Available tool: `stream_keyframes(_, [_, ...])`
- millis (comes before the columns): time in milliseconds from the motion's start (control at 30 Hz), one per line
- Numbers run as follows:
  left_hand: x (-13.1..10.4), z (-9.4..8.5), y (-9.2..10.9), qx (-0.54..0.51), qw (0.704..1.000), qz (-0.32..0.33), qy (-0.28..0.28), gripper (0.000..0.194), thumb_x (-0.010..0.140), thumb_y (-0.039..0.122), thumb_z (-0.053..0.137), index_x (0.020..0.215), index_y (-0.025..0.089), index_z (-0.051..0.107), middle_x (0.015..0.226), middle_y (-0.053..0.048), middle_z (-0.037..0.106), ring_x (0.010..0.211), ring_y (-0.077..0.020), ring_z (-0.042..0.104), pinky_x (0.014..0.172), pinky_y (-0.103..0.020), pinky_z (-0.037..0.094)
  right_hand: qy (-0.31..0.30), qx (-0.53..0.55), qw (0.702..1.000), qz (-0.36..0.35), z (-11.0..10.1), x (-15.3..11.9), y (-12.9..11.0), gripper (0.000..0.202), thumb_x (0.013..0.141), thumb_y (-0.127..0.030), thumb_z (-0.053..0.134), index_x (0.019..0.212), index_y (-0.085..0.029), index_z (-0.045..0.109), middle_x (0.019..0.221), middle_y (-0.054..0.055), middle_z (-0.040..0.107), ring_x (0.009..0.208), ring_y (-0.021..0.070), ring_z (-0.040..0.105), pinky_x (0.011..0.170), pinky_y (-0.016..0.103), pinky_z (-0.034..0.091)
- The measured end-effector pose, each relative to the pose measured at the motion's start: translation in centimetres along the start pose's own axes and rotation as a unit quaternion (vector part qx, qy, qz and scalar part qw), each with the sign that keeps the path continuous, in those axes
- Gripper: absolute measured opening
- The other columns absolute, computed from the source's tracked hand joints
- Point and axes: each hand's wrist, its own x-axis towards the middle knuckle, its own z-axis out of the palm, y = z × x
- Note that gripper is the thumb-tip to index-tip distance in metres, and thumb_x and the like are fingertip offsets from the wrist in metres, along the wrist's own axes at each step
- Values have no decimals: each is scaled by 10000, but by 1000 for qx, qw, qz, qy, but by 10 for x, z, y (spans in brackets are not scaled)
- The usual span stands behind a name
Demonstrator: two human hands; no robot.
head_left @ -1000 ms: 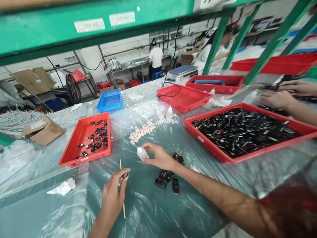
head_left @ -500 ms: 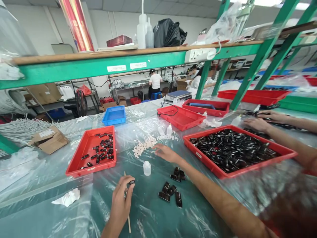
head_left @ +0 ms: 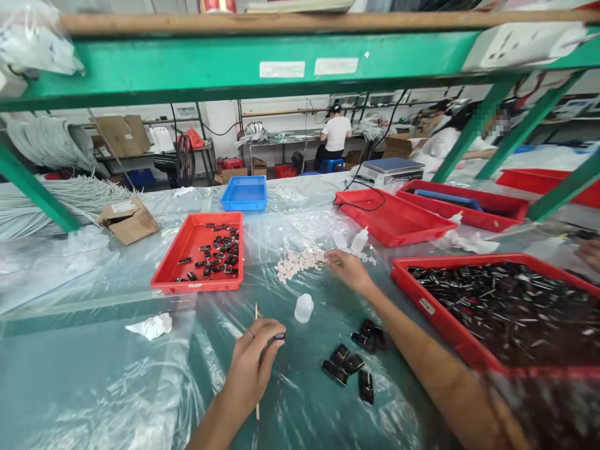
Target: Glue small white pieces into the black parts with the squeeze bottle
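Note:
My left hand (head_left: 255, 353) pinches a small black part (head_left: 279, 336) between thumb and fingers. A thin wooden stick (head_left: 257, 409) runs behind that hand; whether the fingers also hold it, I cannot tell. At the right end of a pile of small white pieces (head_left: 296, 264), my right hand (head_left: 347, 267) has its fingertips closed together, and what is between them is hidden. A translucent white cap-like piece (head_left: 304, 309) stands on the table between the hands. Several glossy black parts (head_left: 345, 364) lie below my right forearm.
A red tray (head_left: 159, 278) with black parts is on the left, a fuller red tray (head_left: 412, 297) on the right. Farther back are a blue tray (head_left: 244, 195), another red tray (head_left: 398, 225) and a squeeze bottle (head_left: 360, 240). A green shelf beam (head_left: 187, 65) crosses overhead.
The view has tilted down and turned left. My right fingertips have drawn together at the white pile. My left hand still grips the black part.

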Motion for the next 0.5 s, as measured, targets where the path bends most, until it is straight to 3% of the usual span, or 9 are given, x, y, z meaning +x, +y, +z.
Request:
stream_keyframes(133, [-6,0,5,-18,1000,-4,-18,325,1048,167,587,1248,394,708,1109,-31,855,928,-233,844,765,-348,717,7,65,997,29,-10,-29,-18,270,1136,-363,594,1105,-184,793,1009,107,819,857,183,821,752,261,681])
stream_keyframes(367, [-2,-6,20,-43,995,-44,-72,432,1032,191,581,1309,498,708,1059,-41,868,895,-314,845,754,-485,736,-11,255,963,89,13,-84,-107,157,1011,-236,756,1084,-340,848,997,53,827,899,231,832,722,304,718])
stream_keyframes(500, [-1,-5,26,-48,993,-51,-96,440,1028,207,601,1313,520,719,1047,-24,872,870,-301,841,727,-467,723,-10,248,964,91,24,-92,-124,194,992,-237,758,1121,-361,833,1043,58,775,842,205,810,641,267,687])
